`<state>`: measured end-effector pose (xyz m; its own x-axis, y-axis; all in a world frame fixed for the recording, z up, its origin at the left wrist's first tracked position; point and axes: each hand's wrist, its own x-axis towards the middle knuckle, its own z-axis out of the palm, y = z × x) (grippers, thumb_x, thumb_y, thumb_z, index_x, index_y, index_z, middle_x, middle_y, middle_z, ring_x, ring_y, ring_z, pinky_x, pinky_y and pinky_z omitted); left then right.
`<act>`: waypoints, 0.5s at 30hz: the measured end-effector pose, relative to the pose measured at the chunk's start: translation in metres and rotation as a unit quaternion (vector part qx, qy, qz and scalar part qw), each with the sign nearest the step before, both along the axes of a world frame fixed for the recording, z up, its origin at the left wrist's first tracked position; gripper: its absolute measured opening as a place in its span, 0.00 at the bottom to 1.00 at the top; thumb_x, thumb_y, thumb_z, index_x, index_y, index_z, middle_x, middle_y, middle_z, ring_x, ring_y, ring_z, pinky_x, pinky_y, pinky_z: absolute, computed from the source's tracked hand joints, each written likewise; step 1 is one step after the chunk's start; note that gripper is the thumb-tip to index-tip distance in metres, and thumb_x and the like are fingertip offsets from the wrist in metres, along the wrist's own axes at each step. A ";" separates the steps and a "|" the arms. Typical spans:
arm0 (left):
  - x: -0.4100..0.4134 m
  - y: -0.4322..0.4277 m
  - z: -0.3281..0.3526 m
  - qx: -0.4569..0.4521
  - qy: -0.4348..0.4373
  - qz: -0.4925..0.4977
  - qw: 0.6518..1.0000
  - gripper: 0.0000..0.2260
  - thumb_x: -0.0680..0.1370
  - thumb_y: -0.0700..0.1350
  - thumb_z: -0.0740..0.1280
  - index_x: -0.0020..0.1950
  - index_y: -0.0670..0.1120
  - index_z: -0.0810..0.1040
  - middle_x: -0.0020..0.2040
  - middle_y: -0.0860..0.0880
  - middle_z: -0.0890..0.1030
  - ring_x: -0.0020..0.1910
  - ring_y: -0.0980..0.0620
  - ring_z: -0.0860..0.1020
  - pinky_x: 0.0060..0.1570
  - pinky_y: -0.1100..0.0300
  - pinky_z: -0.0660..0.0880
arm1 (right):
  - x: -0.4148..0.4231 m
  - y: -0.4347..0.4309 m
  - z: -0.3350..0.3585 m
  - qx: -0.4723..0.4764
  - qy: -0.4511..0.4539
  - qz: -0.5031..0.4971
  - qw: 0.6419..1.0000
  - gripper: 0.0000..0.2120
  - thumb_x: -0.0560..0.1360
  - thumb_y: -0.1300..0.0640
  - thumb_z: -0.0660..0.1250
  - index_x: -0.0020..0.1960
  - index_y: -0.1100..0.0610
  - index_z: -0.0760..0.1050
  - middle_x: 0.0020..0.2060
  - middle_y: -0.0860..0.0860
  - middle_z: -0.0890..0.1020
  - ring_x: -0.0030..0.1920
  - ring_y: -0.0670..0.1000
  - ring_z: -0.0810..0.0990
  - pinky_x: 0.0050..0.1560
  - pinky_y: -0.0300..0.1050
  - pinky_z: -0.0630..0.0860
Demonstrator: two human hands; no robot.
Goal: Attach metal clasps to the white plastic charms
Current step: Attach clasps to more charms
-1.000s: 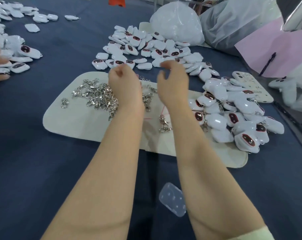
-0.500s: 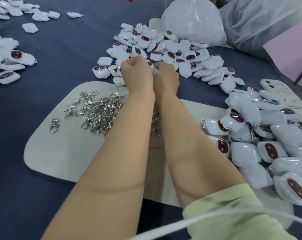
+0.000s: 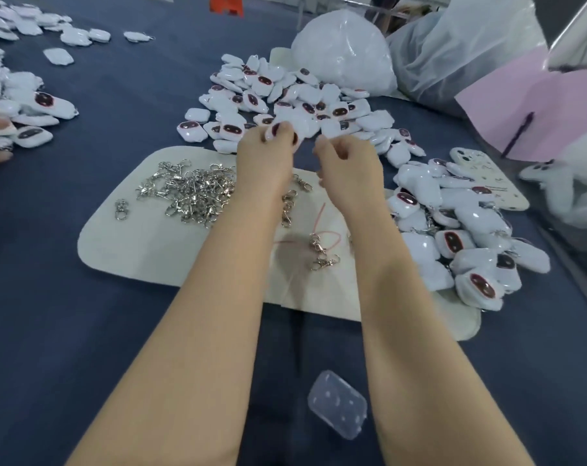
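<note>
Separated now, left hand (image 3: 265, 163) and right hand (image 3: 349, 169), after being pressed knuckle to knuckle half a second ago, with a small gap open between them.

Pinching one white charm (image 3: 278, 132) in the left fingertips, dark oval face turned up, right at the near edge of the heap of bare charms (image 3: 305, 99). Right hand with fingers curled inward and thumb against them. Cannot tell whether gripping a clasp or nothing, too small and hidden by the fingers.

Deciding relation for the coming move: held charm just to the left of the right hand and slightly beyond it. Long axis seeming to run across, from left hand toward right hand. Loop end not visible. Probably next to bring a clasp to that end.

Big tangle of metal clasps (image 3: 191, 193) lying on the cream mat (image 3: 123, 243), left of the left forearm, nearer to the left hand but that hand already occupied. Few loose clasps (image 3: 322, 255) between the two forearms, behind the right wrist, easier for the right hand. Finished charms (image 3: 460, 237) piled at the right side of the mat.

No brand or label readable anywhere. Small dark marks on the phone case (image 3: 487, 178), too small to read. Nothing printed on the clear plastic box (image 3: 337, 408) on the blue bench (image 3: 83, 331).
</note>
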<state>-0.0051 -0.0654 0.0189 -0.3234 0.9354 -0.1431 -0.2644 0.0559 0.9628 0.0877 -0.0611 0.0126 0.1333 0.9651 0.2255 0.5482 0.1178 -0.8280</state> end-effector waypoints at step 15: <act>-0.001 -0.043 -0.037 0.003 -0.221 0.058 0.974 0.06 0.79 0.37 0.61 0.56 0.41 0.71 0.41 0.44 0.80 0.32 0.55 0.80 0.34 0.65 0.78 | -0.011 -0.042 -0.052 -0.009 -0.207 0.041 0.978 0.10 0.76 0.64 0.61 0.56 0.58 0.73 0.52 0.56 0.77 0.53 0.58 0.75 0.48 0.46 0.67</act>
<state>-0.0066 -0.1087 -0.0182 -0.3345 0.8976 -0.2870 -0.6569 -0.0037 0.7540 0.0763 -0.1031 -0.0390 -0.0428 0.9730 0.2269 0.8260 0.1622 -0.5399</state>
